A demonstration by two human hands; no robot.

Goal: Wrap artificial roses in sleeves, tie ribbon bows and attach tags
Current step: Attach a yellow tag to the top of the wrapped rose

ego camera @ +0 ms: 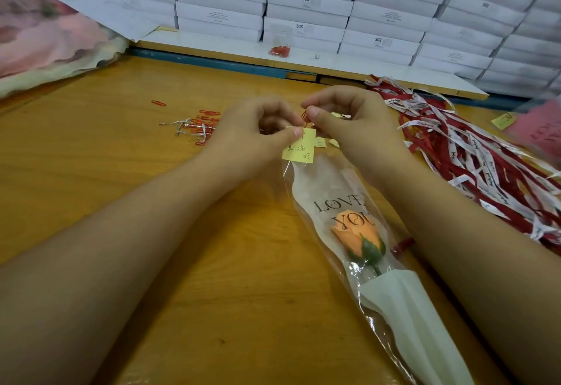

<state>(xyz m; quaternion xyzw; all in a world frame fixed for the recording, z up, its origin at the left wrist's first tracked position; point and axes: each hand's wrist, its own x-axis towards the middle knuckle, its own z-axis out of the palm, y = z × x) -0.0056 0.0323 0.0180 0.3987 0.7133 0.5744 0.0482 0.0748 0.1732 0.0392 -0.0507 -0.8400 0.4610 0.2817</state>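
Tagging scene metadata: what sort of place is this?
Likely a packing workshop: white boxes stacked behind the bench, a ribbon heap, loose clips; left hand and right hand clipping a tag to a sleeved rose.

Mid left of the frame the table [91,154] shows bare wood, the widest way in, and more lies between the forearms at bottom centre. At centre the left hand [252,135], pinching the tag [299,149], and the right hand [352,123], pinching a paper clip [305,119], close the gap. The sleeved rose [358,233] lies along the right forearm. Loose clips [203,125] sit left of centre, a ribbon heap [473,154] fills the right, and stacked boxes [303,5] wall the top
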